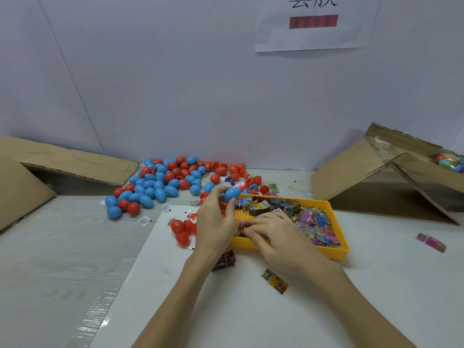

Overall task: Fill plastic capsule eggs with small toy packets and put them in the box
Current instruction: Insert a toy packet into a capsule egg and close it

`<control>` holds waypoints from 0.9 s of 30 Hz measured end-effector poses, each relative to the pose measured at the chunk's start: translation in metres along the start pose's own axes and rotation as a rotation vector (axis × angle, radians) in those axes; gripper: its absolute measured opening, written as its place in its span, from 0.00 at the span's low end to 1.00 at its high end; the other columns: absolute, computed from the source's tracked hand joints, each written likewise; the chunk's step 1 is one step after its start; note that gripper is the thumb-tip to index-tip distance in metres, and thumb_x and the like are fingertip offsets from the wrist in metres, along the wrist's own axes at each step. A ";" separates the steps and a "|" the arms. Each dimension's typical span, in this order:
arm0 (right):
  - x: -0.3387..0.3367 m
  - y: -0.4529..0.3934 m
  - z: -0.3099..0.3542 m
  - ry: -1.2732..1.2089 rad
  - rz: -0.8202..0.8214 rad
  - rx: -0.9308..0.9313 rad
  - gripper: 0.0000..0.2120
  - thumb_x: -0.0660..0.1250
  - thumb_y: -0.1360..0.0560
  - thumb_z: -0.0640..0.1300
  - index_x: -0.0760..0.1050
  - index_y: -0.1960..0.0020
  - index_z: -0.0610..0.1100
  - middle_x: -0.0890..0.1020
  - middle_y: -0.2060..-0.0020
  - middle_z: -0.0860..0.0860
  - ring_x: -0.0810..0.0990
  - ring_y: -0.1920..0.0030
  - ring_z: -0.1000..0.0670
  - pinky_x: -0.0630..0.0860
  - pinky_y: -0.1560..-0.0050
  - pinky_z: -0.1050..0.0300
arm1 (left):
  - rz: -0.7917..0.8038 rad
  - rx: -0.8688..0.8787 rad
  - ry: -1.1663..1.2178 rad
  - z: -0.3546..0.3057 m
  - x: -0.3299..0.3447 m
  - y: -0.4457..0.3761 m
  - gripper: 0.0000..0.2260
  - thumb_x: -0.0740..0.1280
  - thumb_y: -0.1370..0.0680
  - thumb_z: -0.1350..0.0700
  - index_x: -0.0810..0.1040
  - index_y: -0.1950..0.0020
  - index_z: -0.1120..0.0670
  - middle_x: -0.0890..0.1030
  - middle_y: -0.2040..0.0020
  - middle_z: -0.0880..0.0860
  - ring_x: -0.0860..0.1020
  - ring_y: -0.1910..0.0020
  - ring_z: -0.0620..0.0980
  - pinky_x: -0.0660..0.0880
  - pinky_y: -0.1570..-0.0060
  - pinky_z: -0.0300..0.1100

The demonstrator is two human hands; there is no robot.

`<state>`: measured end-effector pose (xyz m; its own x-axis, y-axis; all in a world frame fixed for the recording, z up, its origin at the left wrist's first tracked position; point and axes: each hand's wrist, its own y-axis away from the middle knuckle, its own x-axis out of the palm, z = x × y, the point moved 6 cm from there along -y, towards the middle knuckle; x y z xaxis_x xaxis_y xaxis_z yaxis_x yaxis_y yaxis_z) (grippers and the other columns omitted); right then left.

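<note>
My left hand (215, 222) grips a blue capsule egg (232, 194) between thumb and fingertips, just above the near-left corner of the yellow tray (334, 243). My right hand (271, 234) lies palm down inside the tray, its fingertips pinching a small toy packet (242, 226) at the tray's left end. The tray holds several colourful toy packets (319, 223). A pile of red and blue eggs (160, 187) lies on the table behind my left hand. The cardboard box (391, 177) at the right holds filled eggs (449, 162).
Red egg halves (182, 231) sit left of the tray. Loose packets lie at the front (275, 281) and far right (430, 242), with a dark packet (223, 261) under my left wrist. Flattened cardboard (62, 164) lines the left side. A white wall stands behind.
</note>
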<state>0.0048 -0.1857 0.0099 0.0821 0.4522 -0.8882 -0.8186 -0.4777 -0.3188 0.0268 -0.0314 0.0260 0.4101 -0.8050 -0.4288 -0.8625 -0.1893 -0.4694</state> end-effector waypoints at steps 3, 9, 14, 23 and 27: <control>-0.005 0.000 -0.004 -0.087 -0.078 0.031 0.14 0.60 0.14 0.50 0.85 0.44 0.51 0.85 0.47 0.59 0.76 0.42 0.58 0.69 0.33 0.51 | 0.003 0.013 -0.001 0.000 0.000 0.000 0.14 0.68 0.18 0.56 0.75 0.33 0.52 0.79 0.45 0.45 0.78 0.51 0.39 0.74 0.56 0.26; -0.013 0.001 -0.013 -0.228 -0.156 0.106 0.12 0.66 0.17 0.53 0.86 0.42 0.51 0.85 0.44 0.57 0.76 0.40 0.59 0.72 0.37 0.56 | 0.013 0.035 0.003 0.000 0.002 0.000 0.14 0.68 0.18 0.55 0.76 0.32 0.51 0.80 0.45 0.45 0.78 0.50 0.39 0.75 0.52 0.30; -0.003 0.001 -0.008 -0.070 -0.045 0.054 0.17 0.60 0.15 0.55 0.86 0.42 0.52 0.85 0.43 0.58 0.74 0.38 0.59 0.69 0.32 0.51 | 0.033 0.040 0.010 -0.002 0.003 0.002 0.14 0.68 0.18 0.55 0.76 0.33 0.51 0.81 0.45 0.46 0.78 0.48 0.42 0.77 0.50 0.34; -0.025 0.006 -0.024 -0.325 -0.359 0.217 0.02 0.75 0.23 0.44 0.85 0.51 0.49 0.85 0.59 0.61 0.82 0.52 0.63 0.76 0.54 0.73 | 0.047 0.050 0.022 -0.002 0.003 0.003 0.13 0.69 0.18 0.54 0.77 0.33 0.50 0.78 0.48 0.42 0.77 0.50 0.35 0.72 0.54 0.22; -0.028 0.008 -0.033 -0.404 -0.370 0.308 0.08 0.76 0.24 0.41 0.81 0.48 0.51 0.84 0.57 0.59 0.82 0.53 0.63 0.79 0.54 0.70 | 0.063 0.069 0.026 -0.005 0.004 0.005 0.13 0.69 0.19 0.55 0.77 0.34 0.51 0.78 0.48 0.42 0.76 0.49 0.30 0.71 0.53 0.22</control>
<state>0.0150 -0.2275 0.0215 0.2198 0.8237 -0.5227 -0.9083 -0.0228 -0.4178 0.0224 -0.0386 0.0262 0.3472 -0.8286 -0.4392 -0.8632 -0.0994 -0.4949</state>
